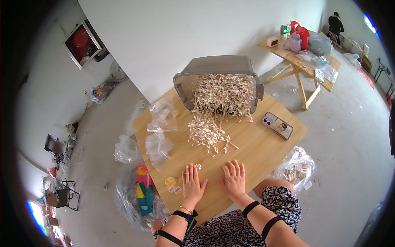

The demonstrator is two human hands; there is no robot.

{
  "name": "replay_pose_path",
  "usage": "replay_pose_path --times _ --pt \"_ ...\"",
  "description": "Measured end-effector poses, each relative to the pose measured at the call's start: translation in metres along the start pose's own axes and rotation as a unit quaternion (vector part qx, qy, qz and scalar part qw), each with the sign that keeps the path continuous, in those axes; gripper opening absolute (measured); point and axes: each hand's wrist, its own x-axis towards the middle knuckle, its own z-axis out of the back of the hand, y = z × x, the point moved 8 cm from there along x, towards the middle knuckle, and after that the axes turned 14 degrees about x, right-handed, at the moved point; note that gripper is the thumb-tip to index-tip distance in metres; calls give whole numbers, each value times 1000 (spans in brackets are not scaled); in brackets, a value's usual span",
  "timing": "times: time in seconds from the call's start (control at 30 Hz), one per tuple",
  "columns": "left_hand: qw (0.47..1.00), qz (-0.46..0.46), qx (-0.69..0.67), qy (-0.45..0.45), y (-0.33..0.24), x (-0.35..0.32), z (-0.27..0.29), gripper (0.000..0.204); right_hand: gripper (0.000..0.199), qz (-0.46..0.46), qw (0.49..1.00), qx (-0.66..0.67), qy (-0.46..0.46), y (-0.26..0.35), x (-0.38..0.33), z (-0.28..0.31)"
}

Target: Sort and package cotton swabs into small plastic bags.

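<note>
My left hand [191, 184] lies flat on the wooden table [247, 152], fingers stretched out. Beside its fingertips is a small cluster of white tips [198, 167], partly hidden by the fingers. To the right, my right hand [234, 179] also rests on the tabletop with its fingers apart, holding nothing. Beyond both hands, a grey plastic bin [220, 61] lies on its side, its mouth toward me. It is full of cotton swabs [222, 96], and a loose pile of swabs [205, 131] spills out onto the wood. Small yellow-and-white labels [173, 185] lie left of my left hand.
Clear zip bags [158, 148] lie along the table's left edge, and a phone [277, 125] at its right. Plastic bags [295, 166] of goods stand below on both sides. Behind is a second table [284, 53] with bags on it; a person [335, 25] is farther back.
</note>
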Motion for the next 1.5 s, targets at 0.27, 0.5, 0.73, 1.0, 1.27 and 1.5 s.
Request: replay_pose_path --times 0.27,0.5,0.73,1.0,1.27,1.5 --pt "1000 -18 -22 -5 -9 -13 8 80 60 -75 989 88 -88 -42 89 23" --pt "998 -9 -58 15 -10 -26 3 77 45 -153 985 28 -79 -45 127 8" --pt "997 -16 -71 -9 -15 -25 15 75 17 -159 981 27 -111 -79 120 3" --pt "996 -48 -80 -9 -26 -41 18 72 13 -39 991 104 -69 -46 106 6" --pt "988 -84 -127 25 -48 -79 23 73 5 -10 987 162 22 -5 48 -12" --pt "995 -27 -95 16 -43 -65 23 81 5 52 976 197 73 28 22 -22"
